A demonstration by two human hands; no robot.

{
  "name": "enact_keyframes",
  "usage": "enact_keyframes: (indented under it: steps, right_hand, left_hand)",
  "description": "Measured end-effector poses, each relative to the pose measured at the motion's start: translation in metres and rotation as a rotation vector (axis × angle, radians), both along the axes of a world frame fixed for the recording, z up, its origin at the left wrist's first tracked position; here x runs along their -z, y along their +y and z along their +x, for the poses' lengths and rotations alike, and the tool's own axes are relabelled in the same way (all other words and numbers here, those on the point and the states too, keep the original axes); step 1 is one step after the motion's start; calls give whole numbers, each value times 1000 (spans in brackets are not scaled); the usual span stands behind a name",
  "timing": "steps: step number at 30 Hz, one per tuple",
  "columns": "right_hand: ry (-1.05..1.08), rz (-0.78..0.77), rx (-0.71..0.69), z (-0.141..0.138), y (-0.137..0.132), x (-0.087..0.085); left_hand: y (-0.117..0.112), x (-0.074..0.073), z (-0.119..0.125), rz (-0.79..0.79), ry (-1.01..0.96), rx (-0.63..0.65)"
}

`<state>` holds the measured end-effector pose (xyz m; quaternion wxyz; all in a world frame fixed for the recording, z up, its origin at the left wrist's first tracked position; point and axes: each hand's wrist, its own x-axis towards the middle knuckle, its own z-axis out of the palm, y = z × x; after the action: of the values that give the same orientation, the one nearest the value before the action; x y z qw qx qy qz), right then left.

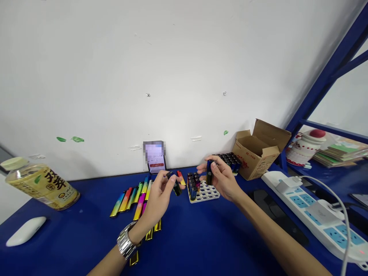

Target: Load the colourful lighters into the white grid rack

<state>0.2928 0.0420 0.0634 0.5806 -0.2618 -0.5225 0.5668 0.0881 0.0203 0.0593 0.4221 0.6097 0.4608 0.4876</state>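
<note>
Left hand (156, 197) pinches gradient tube (176, 186) between fingers and thumb, above blue tabletop (86, 245). Right hand (221, 178) clamped on dark blue tube (209, 172). Hands apart. White perforated rack (204, 194) holding upright tubes stands between them, near rear edge. Loose rainbow tubes (132, 199) lie left of rack, partly behind left hand. Packed dark tubes (227, 161) behind right hand, partly blocked by it. Cardboard box (257, 151) at rear edge. Power strip (313, 214) along right edge. Plastic drink bottle (43, 188) on its side at left edge.

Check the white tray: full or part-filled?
Part-filled: the white tray holds upright dark tubes at one end; the other end's holes are bare.
</note>
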Motion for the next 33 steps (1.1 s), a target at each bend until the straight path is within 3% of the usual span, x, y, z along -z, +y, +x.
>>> enact_keyframes:
  steps: [8, 14, 19, 23, 28, 33]
  right_hand:
    - [37, -175, 70, -7, 4, 9]
    - [53, -278, 56, -8, 7, 14]
    - [68, -408, 53, -5, 9, 22]
    - [46, -516, 146, -4, 11, 30]
    - [-13, -527, 260, -6, 13, 38]
    - [-5, -573, 286, -8, 11, 35]
  left_hand:
    - [-2, 7, 3, -59, -121, 28]
    - [1, 16, -1, -130, -204, -59]
    - [0, 12, -2, -117, -198, -77]
    - [-4, 6, 1, -197, -251, -55]
    - [-5, 2, 6, -320, -346, -81]
    - [-3, 2, 6, -342, -390, -142]
